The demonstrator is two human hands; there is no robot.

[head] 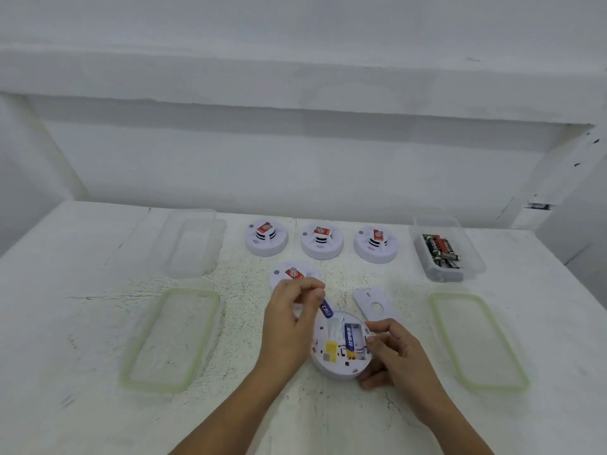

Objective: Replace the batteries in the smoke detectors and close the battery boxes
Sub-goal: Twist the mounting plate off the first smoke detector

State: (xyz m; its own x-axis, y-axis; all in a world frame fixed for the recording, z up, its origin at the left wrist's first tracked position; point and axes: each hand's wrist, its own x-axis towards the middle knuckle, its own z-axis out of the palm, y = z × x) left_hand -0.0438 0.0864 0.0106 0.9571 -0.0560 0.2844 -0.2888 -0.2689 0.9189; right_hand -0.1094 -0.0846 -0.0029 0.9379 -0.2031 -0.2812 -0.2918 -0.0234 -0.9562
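The open detector (331, 369) lies face down on the table (82, 323), nearest the person. The right hand (394, 356) grips its right rim, with the fingers curled round the edge. One blue battery (352, 336) sits in the compartment. The left hand (292, 320) pinches a second battery (326, 308), also blue and tilted, over the far left edge of the open detector. The detached cover plate (374, 303) lies just beyond. A left lid (170, 339) and a right lid (478, 339), both green-rimmed, lie flat and well apart. A fourth detector (292, 274) is partly hidden behind the left hand. Farther back, three detectors (322, 241) stand in a row between an empty clear box (193, 244) on the left and a box of batteries (443, 251) on the right.
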